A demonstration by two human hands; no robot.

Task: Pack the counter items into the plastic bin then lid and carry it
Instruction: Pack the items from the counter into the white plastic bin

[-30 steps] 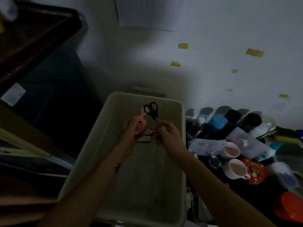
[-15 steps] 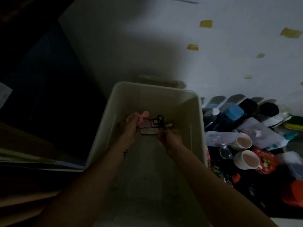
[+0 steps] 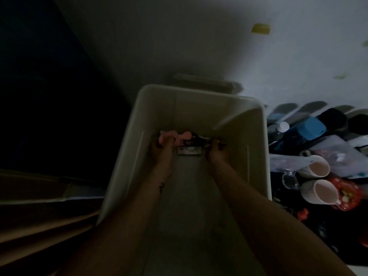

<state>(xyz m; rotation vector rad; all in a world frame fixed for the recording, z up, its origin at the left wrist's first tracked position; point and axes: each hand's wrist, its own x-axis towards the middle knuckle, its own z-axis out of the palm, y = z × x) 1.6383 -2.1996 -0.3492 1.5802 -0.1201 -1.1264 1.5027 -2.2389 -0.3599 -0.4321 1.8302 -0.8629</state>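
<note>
A pale plastic bin [image 3: 256, 124] fills the middle of the view. Both my arms reach deep into it toward its far end. My left hand [image 3: 162, 149] grips a pink object [image 3: 169, 136] low against the bin floor. My right hand [image 3: 214, 151] holds black scissors [image 3: 196, 140] by the blade end, handles pointing left toward the pink object. A small flat label [image 3: 188, 151] lies on the bin floor between my hands. The scene is dim.
On the dark counter to the right stand two white mugs [image 3: 318, 169], a red patterned item [image 3: 346, 196], a blue-lidded container [image 3: 313, 127], clear plastic bags [image 3: 334, 151] and bottles. A wall rises behind. Dark furniture lies left of the bin.
Both hands have gone down from above the bin rim to its floor, carrying the pink object and the scissors. The camera has tilted down and closer.
</note>
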